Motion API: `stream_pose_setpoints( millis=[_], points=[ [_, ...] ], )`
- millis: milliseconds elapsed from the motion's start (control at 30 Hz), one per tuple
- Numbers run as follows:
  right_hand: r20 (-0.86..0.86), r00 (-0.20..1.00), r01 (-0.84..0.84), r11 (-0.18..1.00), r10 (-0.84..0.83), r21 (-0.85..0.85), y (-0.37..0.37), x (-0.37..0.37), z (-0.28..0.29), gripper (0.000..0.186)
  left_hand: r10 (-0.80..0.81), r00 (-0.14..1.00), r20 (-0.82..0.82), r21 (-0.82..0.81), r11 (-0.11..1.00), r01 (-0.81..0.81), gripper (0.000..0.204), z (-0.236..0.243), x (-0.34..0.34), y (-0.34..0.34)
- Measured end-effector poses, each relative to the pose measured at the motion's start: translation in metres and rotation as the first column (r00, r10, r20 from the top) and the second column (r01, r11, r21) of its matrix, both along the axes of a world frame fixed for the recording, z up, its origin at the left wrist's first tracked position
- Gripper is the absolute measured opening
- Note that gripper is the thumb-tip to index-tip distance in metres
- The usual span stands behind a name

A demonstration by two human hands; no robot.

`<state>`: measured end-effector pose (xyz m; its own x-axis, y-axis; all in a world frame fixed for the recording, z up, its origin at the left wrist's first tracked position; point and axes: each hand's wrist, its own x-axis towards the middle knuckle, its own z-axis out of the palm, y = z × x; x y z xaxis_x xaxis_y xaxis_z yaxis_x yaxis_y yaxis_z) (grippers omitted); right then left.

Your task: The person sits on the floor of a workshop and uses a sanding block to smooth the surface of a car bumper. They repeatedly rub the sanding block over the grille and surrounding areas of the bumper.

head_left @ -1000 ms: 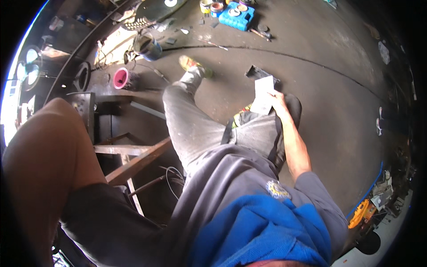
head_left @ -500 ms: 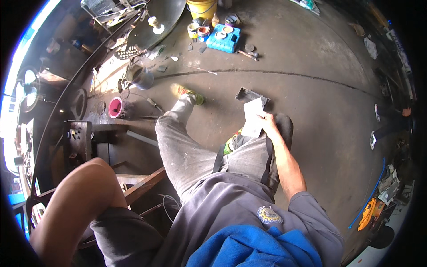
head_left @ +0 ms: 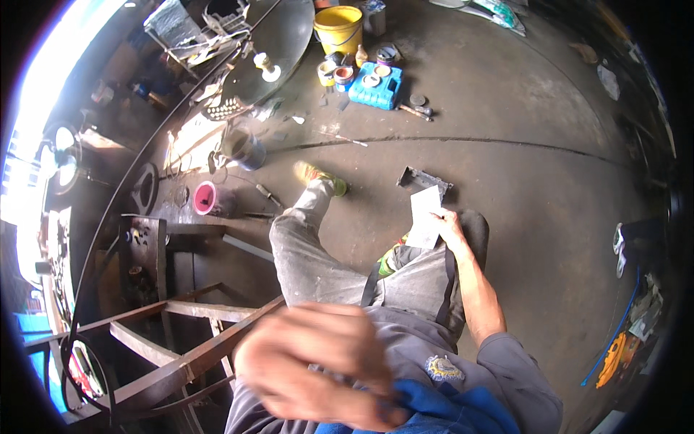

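My right hand holds a white sheet of paper over my right thigh, pinching its right edge. Just beyond the sheet, a dark grey trough-shaped part lies on the floor. Close to the camera, my left hand is raised in front of my chest, blurred by motion. Its fingers are curled, and a small dark patch shows between them; what it is I cannot tell. Beside that hand is the blue cloth over my grey shirt.
Ahead stand a yellow bucket, a blue case with lids on it, and small paint cans. A pink-lined bucket and a dark bucket stand left. Brown metal framing fills the lower left. A hammer lies on the floor.
My left arm, bent at the lower left before, has swung right, bringing the hand up before my chest. My right hand still holds the sheet. The whole view has shifted slightly.
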<state>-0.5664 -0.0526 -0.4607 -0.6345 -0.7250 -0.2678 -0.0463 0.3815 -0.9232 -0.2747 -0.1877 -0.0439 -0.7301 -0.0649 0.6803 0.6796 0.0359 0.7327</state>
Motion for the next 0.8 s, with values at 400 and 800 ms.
stream_pose_setpoints(
  millis=[400,800],
  points=[
    [0.002,1.000,-0.026,0.995,0.026,-0.099,0.002,-0.003,-0.005,0.024,0.117,0.957,-0.267,0.338,0.941,-0.020,0.018,-0.010,-0.024,0.051],
    [0.112,0.993,0.039,0.999,-0.039,0.000,0.001,-0.009,-0.011,0.024,-0.078,0.980,-0.182,0.603,0.778,0.174,0.023,-0.011,-0.014,0.068]
  ],
)
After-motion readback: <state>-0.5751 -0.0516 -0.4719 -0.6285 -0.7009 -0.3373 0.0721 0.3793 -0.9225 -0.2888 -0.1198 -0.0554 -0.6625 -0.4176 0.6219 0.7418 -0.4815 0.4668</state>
